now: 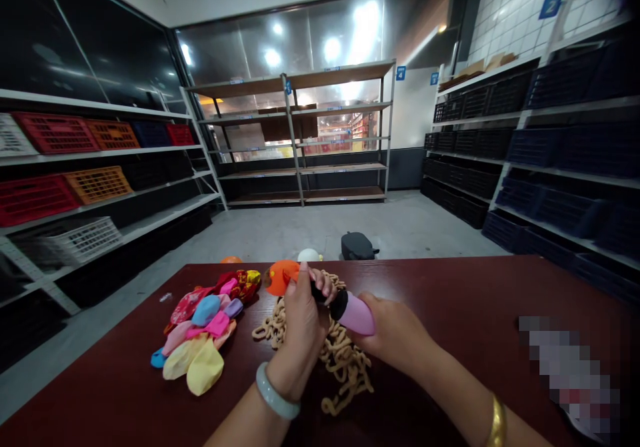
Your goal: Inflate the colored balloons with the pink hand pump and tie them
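Observation:
My left hand [305, 310], with a pale bangle at the wrist, is closed around the black front end of a balloon pump [356, 313] and the neck of an orange balloon [281, 278]. The balloon is partly filled and points to the left, apparently on the pump's tip; the fingers hide the join. At the pump's other end, my right hand [387, 327] grips the light purple body. Under both hands lies a heap of tan, twisted cord-like strands [345, 360]. To the left is a pile of flat coloured balloons [207, 327], yellow, pink, blue and red.
The dark red table [450, 287] carries a blurred pale object [570, 373] at right. Beyond its far edge, a dark grey bag-like object [357, 245], a white round thing [310, 255] and an orange one [231, 259] show. Shelves with crates [95, 237] line both sides.

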`<state>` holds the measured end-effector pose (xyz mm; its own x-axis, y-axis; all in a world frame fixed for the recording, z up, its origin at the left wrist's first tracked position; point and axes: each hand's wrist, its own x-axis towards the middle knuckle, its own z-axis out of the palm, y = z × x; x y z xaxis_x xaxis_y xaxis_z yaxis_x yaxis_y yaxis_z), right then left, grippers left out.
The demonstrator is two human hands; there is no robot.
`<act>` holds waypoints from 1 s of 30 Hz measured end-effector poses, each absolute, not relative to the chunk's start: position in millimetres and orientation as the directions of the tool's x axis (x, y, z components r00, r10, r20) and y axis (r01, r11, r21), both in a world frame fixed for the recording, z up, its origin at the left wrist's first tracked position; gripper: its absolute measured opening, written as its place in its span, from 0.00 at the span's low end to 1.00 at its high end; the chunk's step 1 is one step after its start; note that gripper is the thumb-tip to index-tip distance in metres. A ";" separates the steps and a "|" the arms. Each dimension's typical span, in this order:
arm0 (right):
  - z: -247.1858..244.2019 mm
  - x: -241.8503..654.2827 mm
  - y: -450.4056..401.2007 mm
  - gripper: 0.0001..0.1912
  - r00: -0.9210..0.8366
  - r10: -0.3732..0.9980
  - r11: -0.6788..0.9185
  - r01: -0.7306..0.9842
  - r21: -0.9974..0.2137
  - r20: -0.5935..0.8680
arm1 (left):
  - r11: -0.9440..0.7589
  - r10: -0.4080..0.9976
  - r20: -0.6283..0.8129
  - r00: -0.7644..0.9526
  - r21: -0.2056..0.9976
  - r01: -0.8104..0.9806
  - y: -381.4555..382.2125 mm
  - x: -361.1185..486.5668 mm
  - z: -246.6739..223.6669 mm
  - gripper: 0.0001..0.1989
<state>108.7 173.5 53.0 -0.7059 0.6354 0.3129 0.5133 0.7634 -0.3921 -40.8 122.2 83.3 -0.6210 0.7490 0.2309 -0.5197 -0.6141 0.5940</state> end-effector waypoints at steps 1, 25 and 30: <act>51.6 108.6 174.3 0.15 -0.708 0.640 0.758 0.517 -0.398 0.299 | -0.625 0.734 0.219 -0.643 0.589 -0.513 122.7 -46.5 85.2 0.16; 53.4 105.0 172.3 0.13 -0.724 0.661 0.715 0.526 -0.461 0.197 | -0.607 0.737 0.170 -0.654 0.590 -0.532 126.2 -26.2 81.7 0.20; 53.0 102.4 166.4 0.17 -0.716 0.665 0.705 0.510 -0.492 0.212 | -0.648 0.700 0.207 -0.683 0.586 -0.487 120.2 -48.1 95.6 0.19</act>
